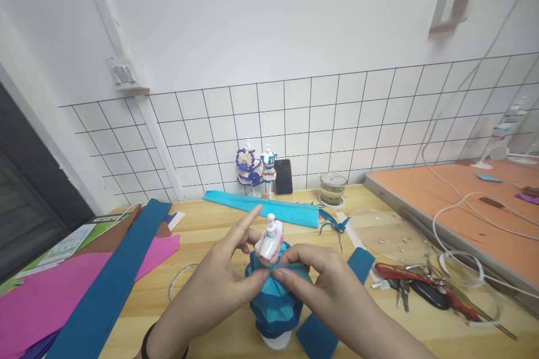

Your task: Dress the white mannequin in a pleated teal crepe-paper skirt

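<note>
A small white dress form (268,247) stands upright in front of me, its torso glossy with reddish patches. Blue crepe paper (277,303) is gathered around it below the chest like a ruffled skirt, and a white base shows underneath. My left hand (227,263) is around the form's left side, thumb pressed at the waist, index finger raised, other fingers partly hidden behind it. Between the thumb and fingers of my right hand (315,275), a fold of the crepe paper is pinched at the waist. Both thumbs nearly meet at the front.
A light blue strip (265,208) lies behind the form. Farther back stand two decorated dress forms (250,168), a phone (283,176) and a lidded glass cup (332,188). Dark blue paper (113,286) crosses pink sheets (63,280) at left. Scissors (421,280) and keys (403,293) lie right.
</note>
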`<state>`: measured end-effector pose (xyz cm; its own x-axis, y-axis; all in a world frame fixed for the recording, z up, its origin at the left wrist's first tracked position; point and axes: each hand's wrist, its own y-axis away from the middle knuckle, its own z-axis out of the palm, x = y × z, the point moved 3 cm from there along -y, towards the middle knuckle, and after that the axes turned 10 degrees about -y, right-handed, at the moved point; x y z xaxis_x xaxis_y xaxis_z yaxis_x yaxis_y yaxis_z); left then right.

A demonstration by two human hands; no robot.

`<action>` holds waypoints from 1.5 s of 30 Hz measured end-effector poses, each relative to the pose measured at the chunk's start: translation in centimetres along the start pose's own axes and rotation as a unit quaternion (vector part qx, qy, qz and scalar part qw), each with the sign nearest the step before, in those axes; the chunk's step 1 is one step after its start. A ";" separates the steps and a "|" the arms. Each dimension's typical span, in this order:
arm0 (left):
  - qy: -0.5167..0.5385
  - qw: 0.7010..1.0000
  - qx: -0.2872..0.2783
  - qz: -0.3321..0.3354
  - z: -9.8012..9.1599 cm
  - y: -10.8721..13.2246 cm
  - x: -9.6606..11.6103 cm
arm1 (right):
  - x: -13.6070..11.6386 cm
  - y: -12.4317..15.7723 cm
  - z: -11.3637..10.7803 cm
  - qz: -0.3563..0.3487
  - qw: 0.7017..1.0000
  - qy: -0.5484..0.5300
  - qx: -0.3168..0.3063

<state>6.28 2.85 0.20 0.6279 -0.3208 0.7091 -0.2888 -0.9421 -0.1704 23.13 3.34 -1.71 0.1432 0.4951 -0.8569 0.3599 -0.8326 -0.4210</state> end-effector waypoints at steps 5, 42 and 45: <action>-0.001 1.000 0.010 0.013 -0.1 0.0 0.1 | 0.3 -0.1 0.0 0.001 1.000 0.002 0.008; -0.036 0.999 0.028 0.007 -0.1 -0.3 -0.4 | -0.8 0.3 -0.5 -0.048 0.997 0.060 -0.005; -0.037 0.998 0.043 0.008 -0.2 -0.3 -0.3 | -0.9 0.2 -0.2 -0.056 0.998 0.018 -0.016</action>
<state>6.02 3.31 0.16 0.6757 -0.3396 0.6543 -0.2383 -0.9405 -0.2421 23.30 2.77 -0.98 0.1338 0.5937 -0.7935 0.4052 -0.7635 -0.5029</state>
